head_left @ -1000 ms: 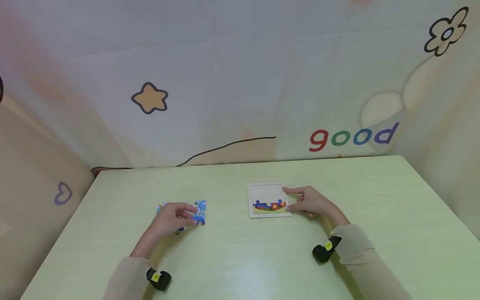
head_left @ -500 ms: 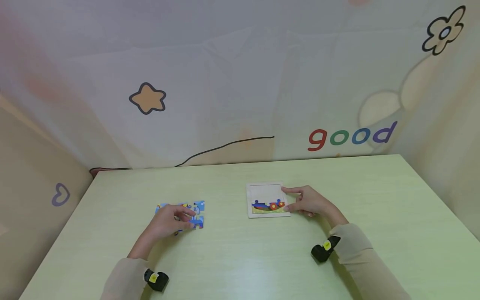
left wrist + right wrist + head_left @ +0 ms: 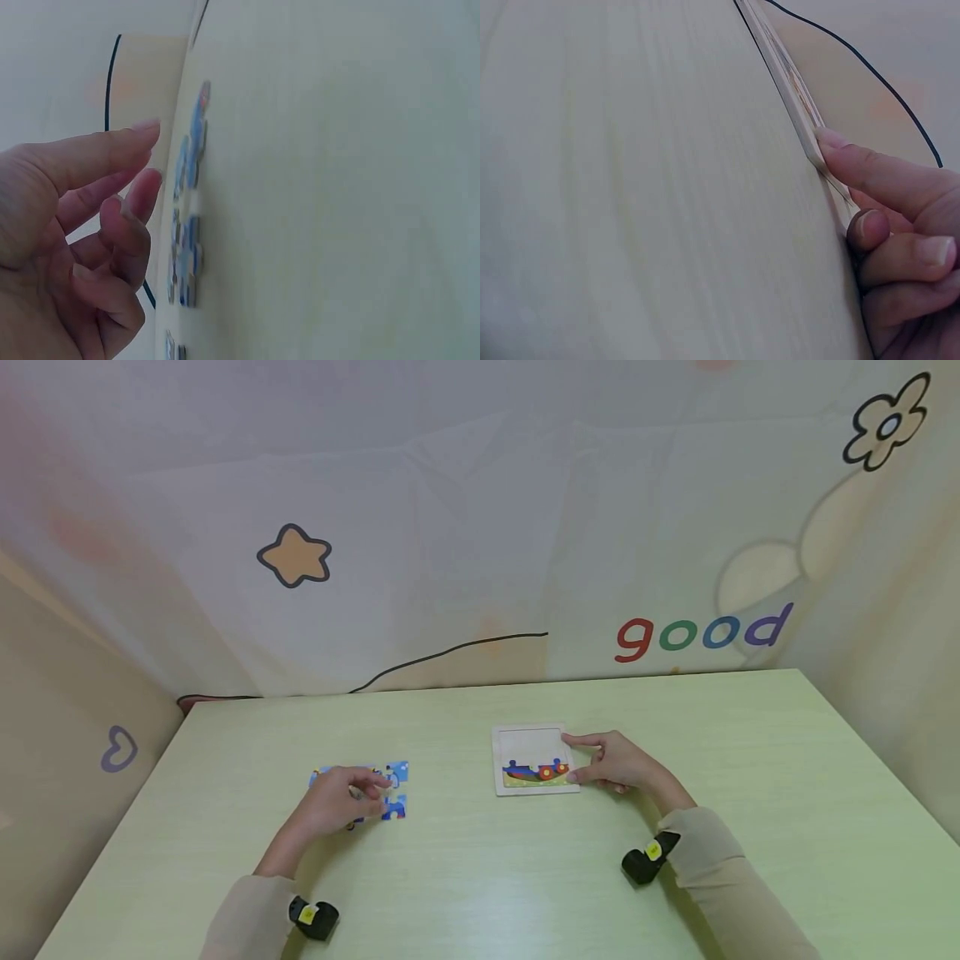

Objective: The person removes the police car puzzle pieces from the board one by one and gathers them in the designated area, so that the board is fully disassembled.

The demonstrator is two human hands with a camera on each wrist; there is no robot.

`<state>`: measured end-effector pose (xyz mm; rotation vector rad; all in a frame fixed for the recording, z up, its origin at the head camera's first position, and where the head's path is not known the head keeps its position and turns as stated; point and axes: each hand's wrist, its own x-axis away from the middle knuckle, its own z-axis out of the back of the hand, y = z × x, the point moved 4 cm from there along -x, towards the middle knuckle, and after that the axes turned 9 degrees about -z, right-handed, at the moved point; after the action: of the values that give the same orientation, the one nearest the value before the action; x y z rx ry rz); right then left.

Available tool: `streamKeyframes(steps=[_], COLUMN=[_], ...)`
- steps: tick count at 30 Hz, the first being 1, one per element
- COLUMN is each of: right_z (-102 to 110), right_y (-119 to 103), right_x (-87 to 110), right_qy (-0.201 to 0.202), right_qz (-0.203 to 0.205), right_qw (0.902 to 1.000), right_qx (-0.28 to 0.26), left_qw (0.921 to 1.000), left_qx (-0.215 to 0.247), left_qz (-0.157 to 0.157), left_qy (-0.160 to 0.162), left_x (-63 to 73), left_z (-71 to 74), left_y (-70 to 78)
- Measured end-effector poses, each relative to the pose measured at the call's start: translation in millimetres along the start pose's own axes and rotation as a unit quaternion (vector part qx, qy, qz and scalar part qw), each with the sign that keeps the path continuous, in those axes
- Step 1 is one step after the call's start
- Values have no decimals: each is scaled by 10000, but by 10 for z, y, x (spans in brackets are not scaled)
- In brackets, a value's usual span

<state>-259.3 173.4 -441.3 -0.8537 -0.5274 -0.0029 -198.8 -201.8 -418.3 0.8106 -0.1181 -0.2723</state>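
Observation:
In the head view my left hand (image 3: 341, 797) hovers over several blue jigsaw pieces (image 3: 398, 772) on the left of the table and hides part of them. Its thumb and fingers are loosely bent, and the left wrist view shows nothing between them. Just beyond its fingertips lies one blue-and-red jigsaw piece (image 3: 394, 807). My right hand (image 3: 621, 763) holds the right side of a white-bordered puzzle board (image 3: 536, 792), index finger higher up and thumb near the lower corner. Fitted pieces with a vehicle picture (image 3: 536, 772) fill the board's lower part; its upper part is bare.
The pale green table (image 3: 465, 877) runs back to a printed cloth backdrop (image 3: 450, 527). Cloth also closes off the left and right sides. A black wrist camera (image 3: 315, 920) is worn on the left wrist, another black camera (image 3: 642, 863) on the right.
The blue-and-red piece by my left fingertips has shifted slightly toward me, leaving a gap below the upper piece. My left fingers moved a little. The right hand stays on the board.

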Motion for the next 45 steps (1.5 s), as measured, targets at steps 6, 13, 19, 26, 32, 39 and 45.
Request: streamKeyframes(steps=[6, 13, 19, 26, 32, 39, 45], right_z=[5, -1, -1, -20, -20, -6, 1], right_y=[14, 16, 9, -14, -20, -10, 11], right_x=[8, -4, -14, -19, -25, -17, -17], right_qy=[38, 17, 37, -41, -71, -69, -69], right_qz=[-46, 2, 0, 112, 153, 100, 25], right_qw=[10000, 10000, 9999, 9999, 9998, 9999, 10000], right_qx=[33, 89, 97, 81, 50, 21, -4], left_qw=[9980, 9968, 9946, 9930, 9937, 9942, 9951], left_qx=[407, 589, 644, 475, -68, -332, -344], left_qz=[-471, -522, -699, -931, -932, -807, -597], left_qy=[-85, -145, -413, -548, -617, -636, -715], left_x=[-139, -396, -623, -793, -880, -924, -932], left_z=[-130, -424, -740, -968, -1078, -1129, -1160], left_y=[187, 488, 695, 857, 913, 937, 957])
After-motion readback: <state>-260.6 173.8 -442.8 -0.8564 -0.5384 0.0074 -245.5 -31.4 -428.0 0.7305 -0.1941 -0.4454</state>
